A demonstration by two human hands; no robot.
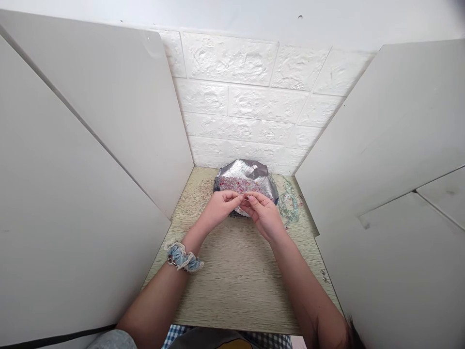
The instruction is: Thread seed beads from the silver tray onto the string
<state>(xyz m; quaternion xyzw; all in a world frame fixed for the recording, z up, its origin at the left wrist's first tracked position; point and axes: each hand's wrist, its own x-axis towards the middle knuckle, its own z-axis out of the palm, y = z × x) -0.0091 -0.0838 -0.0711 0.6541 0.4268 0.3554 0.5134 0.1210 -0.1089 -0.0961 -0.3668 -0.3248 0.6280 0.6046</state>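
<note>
Left hand [222,207] and right hand [267,218] meet over the near part of a crinkled, silver-lined bag [250,168]. Each grip: thumb and fingertips together; contents too small to tell. Small pink-and-clear beads [236,184] lie in bag, far end of pale wood-grain counter [236,281]. Tangled pale-green beaded strands [289,201] just right.

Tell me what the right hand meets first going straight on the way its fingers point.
Most likely the left hand: its fingertips sit right in front of the right hand's. Pink beads on the silvery lining show behind, but their depth is unclear.
</note>
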